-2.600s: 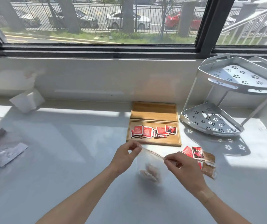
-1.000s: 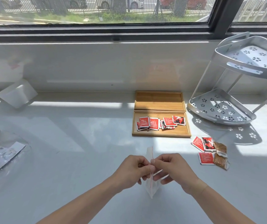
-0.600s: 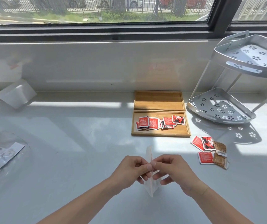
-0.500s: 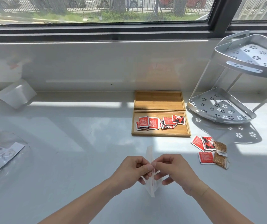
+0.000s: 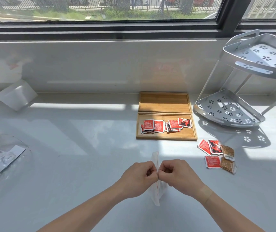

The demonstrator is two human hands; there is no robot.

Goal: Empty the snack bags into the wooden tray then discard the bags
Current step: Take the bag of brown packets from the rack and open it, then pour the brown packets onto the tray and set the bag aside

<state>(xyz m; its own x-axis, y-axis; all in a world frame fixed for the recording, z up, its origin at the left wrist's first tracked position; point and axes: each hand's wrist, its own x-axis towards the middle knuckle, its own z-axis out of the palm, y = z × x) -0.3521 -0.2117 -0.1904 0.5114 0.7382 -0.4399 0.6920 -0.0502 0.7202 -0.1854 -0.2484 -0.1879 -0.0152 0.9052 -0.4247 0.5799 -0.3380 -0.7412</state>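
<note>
Both the left hand and right hand pinch a clear zip bag edge-on, fingers closed on its seal, above the surface. The wooden tray of red packets lies at twelve o'clock; loose packets at two.

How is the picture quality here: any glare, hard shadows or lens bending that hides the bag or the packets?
Head view: hard sun from the window lays bright bands on the counter, washing out patches near the loose packets; the rack throws a flower-dotted shadow; the sill bows from the wide lens; the clear bag between the left hand and right hand is hard to see against the pale surface.
</note>
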